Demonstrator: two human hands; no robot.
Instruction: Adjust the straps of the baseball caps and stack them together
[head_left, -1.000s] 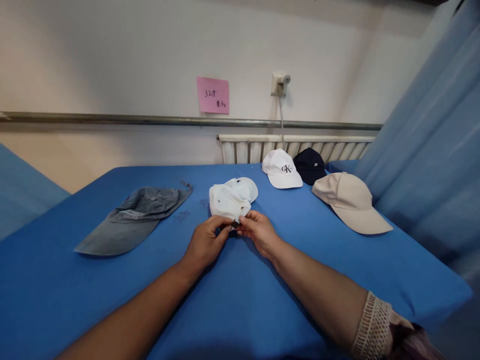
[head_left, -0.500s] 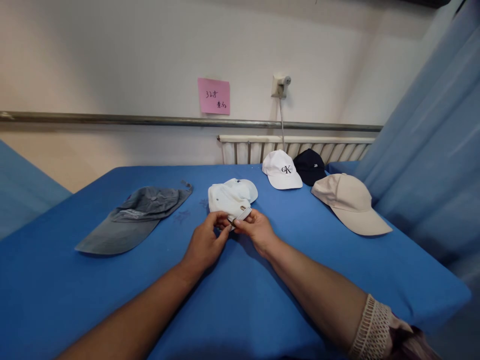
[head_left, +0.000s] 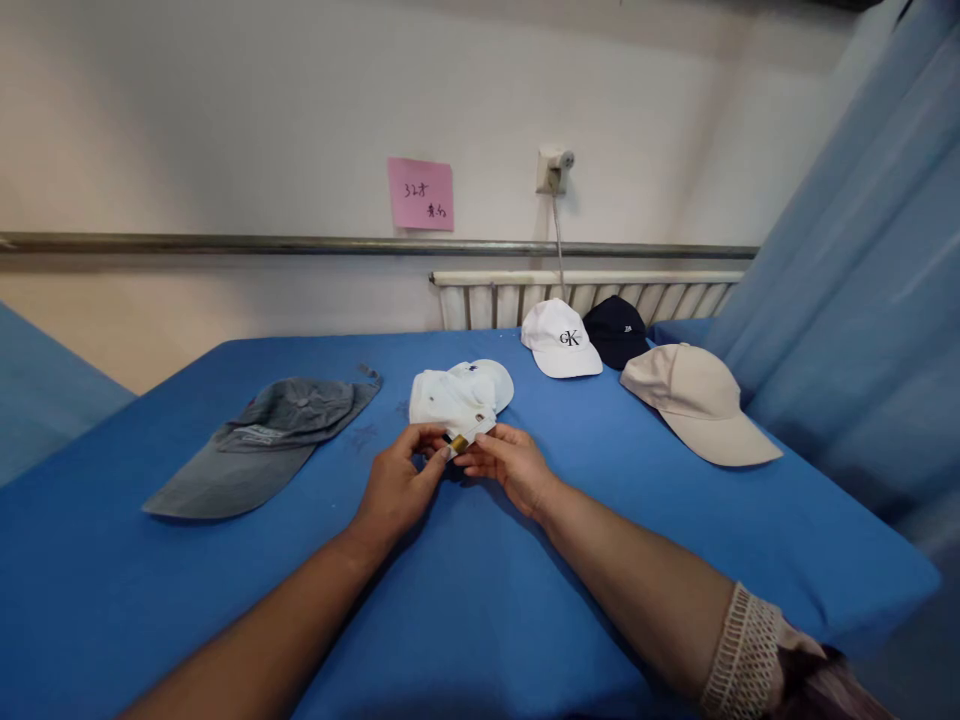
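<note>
A pale, whitish baseball cap (head_left: 451,398) lies in the middle of the blue-covered bed, brim pointing away and to the right. Its back strap (head_left: 463,440), with a gold-coloured buckle, faces me. My left hand (head_left: 397,478) pinches the strap's left end between thumb and fingers. On the other side, my right hand (head_left: 517,468) grips the strap right of the buckle, thumb on top and fingers beneath. The fingertips under the strap are partly hidden.
On the left lies a grey cap (head_left: 262,440). A white cap with letters (head_left: 561,340), a dark navy cap (head_left: 616,332) and a beige cap (head_left: 697,400) sit at the back right. Behind stand a radiator (head_left: 480,300) and wall rail (head_left: 300,244); a blue curtain (head_left: 847,300) hangs on the right.
The strap's gold buckle now shows between my hands, where my fingers covered it before. My left hand has shifted slightly left, and the right fingers have spread a little beneath the strap.
</note>
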